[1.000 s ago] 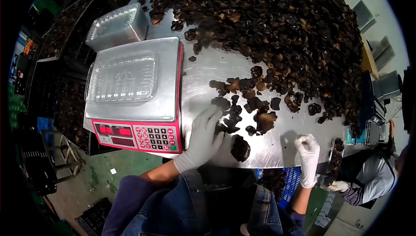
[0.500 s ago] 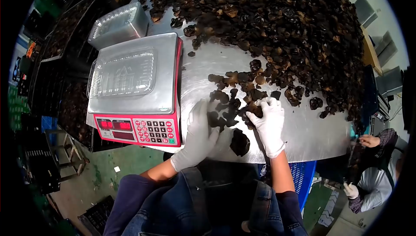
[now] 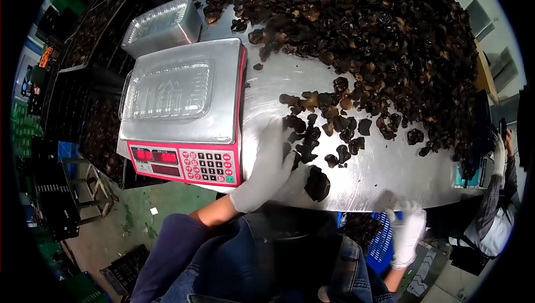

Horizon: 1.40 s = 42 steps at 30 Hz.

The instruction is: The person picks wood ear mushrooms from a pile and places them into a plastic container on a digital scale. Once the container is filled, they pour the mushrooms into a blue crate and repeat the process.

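My left hand [image 3: 266,166], in a white glove, rests on the metal table beside small dark fungus pieces [image 3: 305,138]; its fingers are apart and blurred. Over the table's front edge, above a blue basket [image 3: 381,244] with dark pieces in it, my right hand [image 3: 408,228] is gloved too, its fingers curled; what it holds, if anything, is hidden. One larger dark piece [image 3: 317,184] lies near the front edge. A clear plastic tray [image 3: 169,88] sits on the red scale [image 3: 241,158], left of my left hand.
A large heap of dark fungus [image 3: 356,19] covers the back of the metal table [image 3: 390,175]. Stacked clear trays [image 3: 161,26] stand behind the scale. Black racks [image 3: 72,97] are at the left. Another person [image 3: 493,219] is at the far right.
My right hand has moved from the fungus pieces rightward and down, past the table's front edge. Several pieces it covered now show. The view has shifted slightly, and the other person's arms have moved up.
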Motion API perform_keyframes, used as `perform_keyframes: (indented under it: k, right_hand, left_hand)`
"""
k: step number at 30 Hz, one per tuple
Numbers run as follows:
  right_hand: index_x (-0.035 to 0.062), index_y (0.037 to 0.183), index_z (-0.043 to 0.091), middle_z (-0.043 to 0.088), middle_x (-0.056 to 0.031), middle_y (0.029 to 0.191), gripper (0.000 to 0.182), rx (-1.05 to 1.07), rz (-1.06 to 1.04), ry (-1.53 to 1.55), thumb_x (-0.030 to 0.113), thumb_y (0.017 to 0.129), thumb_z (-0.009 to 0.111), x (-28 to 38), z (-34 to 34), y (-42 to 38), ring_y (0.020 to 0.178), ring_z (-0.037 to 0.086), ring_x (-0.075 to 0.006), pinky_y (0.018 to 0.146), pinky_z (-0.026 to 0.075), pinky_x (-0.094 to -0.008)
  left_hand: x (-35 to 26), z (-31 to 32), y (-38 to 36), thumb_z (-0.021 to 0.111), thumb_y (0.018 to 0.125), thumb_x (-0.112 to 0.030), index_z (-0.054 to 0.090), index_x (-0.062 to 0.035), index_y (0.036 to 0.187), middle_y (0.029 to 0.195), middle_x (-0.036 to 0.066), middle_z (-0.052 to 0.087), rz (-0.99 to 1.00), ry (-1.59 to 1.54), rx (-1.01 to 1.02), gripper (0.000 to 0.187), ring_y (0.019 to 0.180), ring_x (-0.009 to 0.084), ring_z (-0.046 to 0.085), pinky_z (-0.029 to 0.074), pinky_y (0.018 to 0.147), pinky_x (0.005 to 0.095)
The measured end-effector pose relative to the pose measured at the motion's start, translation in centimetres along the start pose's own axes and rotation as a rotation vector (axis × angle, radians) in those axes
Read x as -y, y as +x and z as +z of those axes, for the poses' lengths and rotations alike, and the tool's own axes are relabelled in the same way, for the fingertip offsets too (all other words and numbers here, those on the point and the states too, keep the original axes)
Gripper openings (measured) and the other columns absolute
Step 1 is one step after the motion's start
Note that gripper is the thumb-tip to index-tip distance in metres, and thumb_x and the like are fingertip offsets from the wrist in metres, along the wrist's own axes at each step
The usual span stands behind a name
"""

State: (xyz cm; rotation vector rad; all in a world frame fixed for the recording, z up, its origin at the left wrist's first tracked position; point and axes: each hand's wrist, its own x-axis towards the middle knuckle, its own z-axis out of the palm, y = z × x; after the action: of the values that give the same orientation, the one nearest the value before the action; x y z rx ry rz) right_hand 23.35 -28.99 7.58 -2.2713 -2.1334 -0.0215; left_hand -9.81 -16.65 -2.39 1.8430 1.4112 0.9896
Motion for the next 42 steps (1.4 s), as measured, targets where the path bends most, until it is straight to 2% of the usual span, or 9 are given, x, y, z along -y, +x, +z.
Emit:
perform_keyframes:
  k: [3,6,16,20,23,27,35,38,42]
  right_hand:
    - [0.0072,0.121,0.062,0.063,-0.0137,0.103,0.061,-0.094,-0.201,0.532,0.029,0.069,0.085,8.5,1.9,2.9,0.092,0.066,-0.0331,0.080,0.052,-0.0426]
    - [0.0076,0.126,0.060,0.061,-0.0124,0.112,0.058,0.129,-0.120,0.644,0.018,0.073,0.082,14.4,4.8,4.7,0.092,0.066,-0.0331,0.079,0.055,-0.0395]
    - [0.0068,0.120,0.065,0.064,-0.0093,0.105,0.049,-0.144,-0.266,0.748,0.010,0.073,0.081,15.1,5.0,14.5,0.075,0.061,-0.0209,0.072,0.053,-0.0328]
    - [0.0126,0.133,0.058,0.058,-0.0154,0.126,0.066,-0.164,-0.390,0.449,0.017,0.072,0.082,16.2,6.1,21.8,0.114,0.058,-0.0323,0.094,0.050,-0.0409]
    - [0.0109,0.118,0.067,0.064,-0.0095,0.113,0.042,0.042,-0.532,0.430,0.017,0.078,0.077,16.9,8.2,24.0,0.111,0.059,-0.0294,0.093,0.049,-0.0377]
    - [0.0033,0.107,0.069,0.066,-0.0110,0.106,0.027,-0.230,-0.396,0.882,0.006,0.081,0.070,15.8,6.1,21.5,0.102,0.063,-0.0265,0.091,0.050,-0.0342]
    - [-0.0002,0.119,0.064,0.063,-0.0079,0.117,0.037,0.114,0.024,1.352,-0.009,0.084,0.064,13.1,3.3,12.9,0.109,0.060,-0.0185,0.098,0.046,-0.0289]
    - [-0.0006,0.123,0.059,0.059,-0.0128,0.120,0.041,0.045,-0.100,1.132,-0.006,0.083,0.068,13.9,6.7,9.2,0.112,0.058,-0.0250,0.100,0.045,-0.0313]
    - [-0.0033,0.141,0.040,0.046,-0.0230,0.135,0.092,-0.007,-0.246,0.788,0.014,0.065,0.089,15.8,8.0,7.2,0.122,0.050,-0.0363,0.103,0.044,-0.0381]
  left_hand:
    - [-1.2,0.8,2.5,0.061,0.085,-0.002,0.025,-0.0001,0.152,0.146,0.028,0.036,0.129,0.242,-0.060,0.077,0.134,0.0438,0.037,0.032,0.112,0.0468]
    - [0.0,2.3,2.6,0.059,0.086,-0.003,0.039,-0.0025,0.145,0.137,0.023,0.044,0.156,0.253,-0.074,0.063,0.126,0.0423,0.042,0.035,0.109,0.0475]
    - [-1.2,-1.4,1.0,0.062,0.086,-0.006,0.047,0.0010,0.140,0.136,0.022,0.046,0.061,0.161,-0.067,0.056,0.125,0.0412,0.045,0.040,0.106,0.0444]
    - [-0.5,-0.2,1.3,0.068,0.086,-0.013,0.031,0.0047,0.147,0.140,0.027,0.042,0.005,0.207,-0.025,0.073,0.130,0.0457,0.041,0.036,0.109,0.0479]
    - [-1.9,-0.8,0.9,0.077,0.081,-0.029,0.020,0.0085,0.150,0.147,0.034,0.032,0.012,0.279,0.061,0.097,0.137,0.0497,0.033,0.031,0.113,0.0520]
    - [-2.4,-2.3,0.8,0.089,0.060,-0.045,0.017,0.0118,0.148,0.148,0.037,0.023,-0.022,0.369,0.201,0.128,0.141,0.0504,0.025,0.029,0.114,0.0554]
    - [-5.8,-5.2,7.6,0.090,0.058,-0.047,0.019,0.0016,0.153,0.153,0.035,0.025,0.021,0.733,0.533,0.128,0.142,0.0515,0.028,0.028,0.115,0.0561]
    - [-4.6,-4.2,9.6,0.091,0.051,-0.049,0.020,0.0033,0.152,0.156,0.031,0.025,0.071,0.747,0.656,0.134,0.143,0.0524,0.025,0.034,0.112,0.0585]
    - [-5.0,-4.5,9.4,0.091,0.050,-0.050,0.021,0.0037,0.151,0.152,0.026,0.032,0.035,0.666,0.766,0.135,0.142,0.0518,0.028,0.037,0.111,0.0560]
